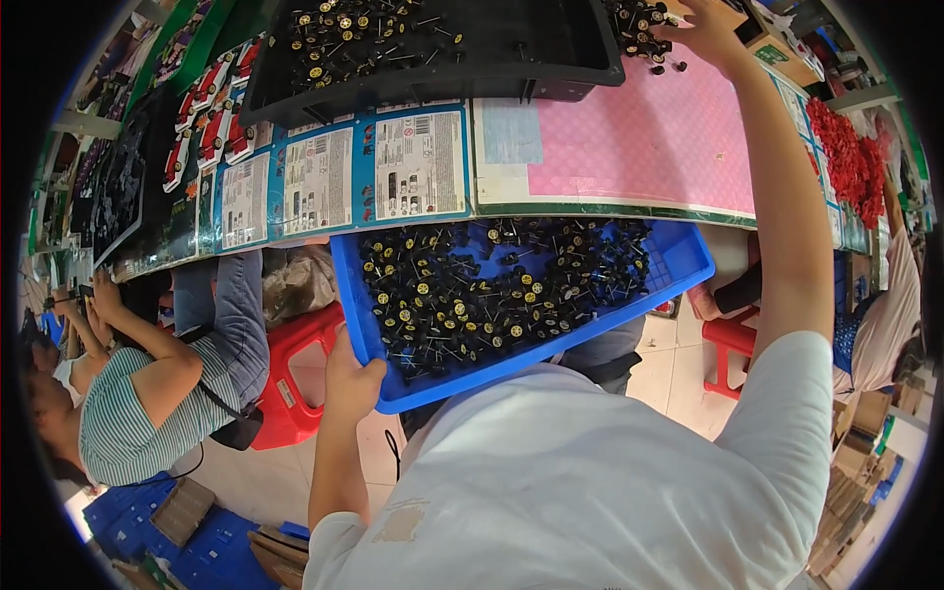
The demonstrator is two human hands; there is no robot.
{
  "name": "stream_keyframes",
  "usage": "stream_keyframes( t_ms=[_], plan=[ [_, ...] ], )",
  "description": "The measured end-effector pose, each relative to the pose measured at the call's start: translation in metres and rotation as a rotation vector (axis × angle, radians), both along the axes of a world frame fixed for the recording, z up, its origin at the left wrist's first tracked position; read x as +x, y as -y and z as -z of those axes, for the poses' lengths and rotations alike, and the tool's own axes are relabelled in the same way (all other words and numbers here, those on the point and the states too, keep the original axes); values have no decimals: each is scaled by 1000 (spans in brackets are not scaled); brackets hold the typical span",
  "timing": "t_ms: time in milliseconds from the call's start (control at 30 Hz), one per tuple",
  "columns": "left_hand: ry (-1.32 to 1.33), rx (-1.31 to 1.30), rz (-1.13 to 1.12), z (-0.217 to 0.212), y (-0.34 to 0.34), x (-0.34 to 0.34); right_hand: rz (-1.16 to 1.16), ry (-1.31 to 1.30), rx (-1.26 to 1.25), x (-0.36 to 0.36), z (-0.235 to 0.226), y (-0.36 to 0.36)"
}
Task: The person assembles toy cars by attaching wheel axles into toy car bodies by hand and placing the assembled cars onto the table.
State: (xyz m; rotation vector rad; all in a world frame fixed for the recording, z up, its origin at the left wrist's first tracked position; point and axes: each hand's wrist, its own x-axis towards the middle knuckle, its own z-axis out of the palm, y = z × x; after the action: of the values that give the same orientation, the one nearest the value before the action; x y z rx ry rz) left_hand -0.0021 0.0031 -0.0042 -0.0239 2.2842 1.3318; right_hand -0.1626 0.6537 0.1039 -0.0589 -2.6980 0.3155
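A blue plastic tray [403, 398] full of small black toy wheels on metal axles [458, 308], many with yellow hubs, is in front of my body, partly under the table edge. My left hand [354, 379] grips its left side near the corner, thumb by the rim. My right arm stretches far over the table. At its end my right hand [703, 34] has its fingers apart, beside a loose pile of the same wheel pieces [639, 34] on the tabletop. Nothing shows in that hand, though the top of the picture cuts off part of it.
A black tray [442, 84] with more wheel pieces stands on the table [629, 157]. Red and white toy cars [211, 133] are at the left, red parts [846, 157] at the right. A person in a striped shirt [147, 403] sits at left beside a red stool [295, 379].
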Motion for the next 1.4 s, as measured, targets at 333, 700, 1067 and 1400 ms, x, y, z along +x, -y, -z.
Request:
stream_keyframes(
  t_ms=[333, 700, 1067, 1400],
  plan=[
    [7, 75, -63, -1, -3, -8, 768, -205, -603, 331, 186, 79],
    [-17, 222, -24, 50, -8, -77, 1047, -441, -1348, 296, 238, 84],
    [-707, -395, 285, 180, -21, -262, 687, -297, -1306, 216, 302, 51],
    [-325, 307, 60, 228, -64, -271, -135, -327, -2671, 206, 140, 244]
  ],
)
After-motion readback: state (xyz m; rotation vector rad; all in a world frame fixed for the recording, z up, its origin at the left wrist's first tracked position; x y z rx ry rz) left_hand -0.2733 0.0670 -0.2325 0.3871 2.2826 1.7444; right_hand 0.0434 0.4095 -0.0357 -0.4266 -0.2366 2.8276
